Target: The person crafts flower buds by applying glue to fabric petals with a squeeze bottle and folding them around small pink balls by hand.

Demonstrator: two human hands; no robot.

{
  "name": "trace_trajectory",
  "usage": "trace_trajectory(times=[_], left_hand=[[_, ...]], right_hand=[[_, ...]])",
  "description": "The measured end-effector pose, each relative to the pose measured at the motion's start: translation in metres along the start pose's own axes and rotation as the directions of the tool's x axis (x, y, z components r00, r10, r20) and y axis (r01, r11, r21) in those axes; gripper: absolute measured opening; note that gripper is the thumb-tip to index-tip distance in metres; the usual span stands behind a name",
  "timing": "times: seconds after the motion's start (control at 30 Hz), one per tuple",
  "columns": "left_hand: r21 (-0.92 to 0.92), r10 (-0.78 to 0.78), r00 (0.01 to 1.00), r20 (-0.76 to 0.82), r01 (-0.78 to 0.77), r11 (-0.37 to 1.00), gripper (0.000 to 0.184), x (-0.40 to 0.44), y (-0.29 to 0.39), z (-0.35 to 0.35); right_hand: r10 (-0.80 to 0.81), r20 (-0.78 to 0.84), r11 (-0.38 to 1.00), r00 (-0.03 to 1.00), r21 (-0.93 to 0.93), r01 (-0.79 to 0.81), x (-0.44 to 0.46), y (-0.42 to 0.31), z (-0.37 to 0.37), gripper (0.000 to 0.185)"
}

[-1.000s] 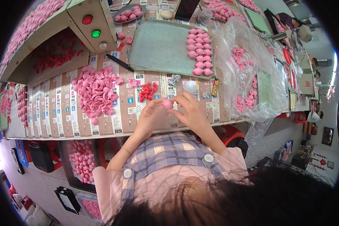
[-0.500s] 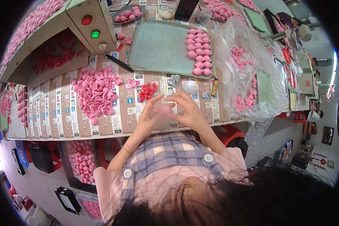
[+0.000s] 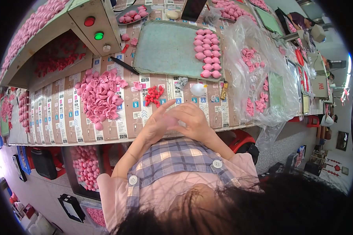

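Close to my body, at the table's front edge, my left hand and my right hand meet around a small rounded pink piece. Fingers of both hands press on it and cover most of it, and it is slightly blurred. Just beyond my fingertips lies a little heap of red pieces. A white bulb-shaped thing with a yellowish tip sits past my right hand. To the left is a pile of hollow pink shells. Rows of pink balls with red ends stand on the right side of a pale green tray.
At the left stands a metal machine with red and green buttons. A black stick lies near the tray's left corner, and a yellow tube near its right. Clear plastic sheeting covers more pink pieces on the right. Another person is farther off.
My hands have drawn closer together around the pink piece. My right fingers, arched and spread before, now fold over it and hide more of it. Things on the table stay put.
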State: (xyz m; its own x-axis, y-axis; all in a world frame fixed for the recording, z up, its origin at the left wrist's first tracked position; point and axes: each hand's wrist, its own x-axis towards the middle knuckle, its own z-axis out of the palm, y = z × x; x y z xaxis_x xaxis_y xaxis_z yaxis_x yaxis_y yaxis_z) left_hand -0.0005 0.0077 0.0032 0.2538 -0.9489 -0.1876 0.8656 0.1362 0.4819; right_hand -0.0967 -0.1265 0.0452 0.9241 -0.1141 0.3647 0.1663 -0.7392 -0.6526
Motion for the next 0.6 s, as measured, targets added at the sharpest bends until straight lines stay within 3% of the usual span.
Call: trace_trajectory(times=[0.6], left_hand=[[-0.083,-0.055,0.993,0.105,0.064,0.995,0.071,-0.0022,-0.0046,-0.0075]], right_hand=[[-0.061,-0.032,0.998,0.998,0.001,0.061,0.0057,-0.0085,-0.0052,0.034]])
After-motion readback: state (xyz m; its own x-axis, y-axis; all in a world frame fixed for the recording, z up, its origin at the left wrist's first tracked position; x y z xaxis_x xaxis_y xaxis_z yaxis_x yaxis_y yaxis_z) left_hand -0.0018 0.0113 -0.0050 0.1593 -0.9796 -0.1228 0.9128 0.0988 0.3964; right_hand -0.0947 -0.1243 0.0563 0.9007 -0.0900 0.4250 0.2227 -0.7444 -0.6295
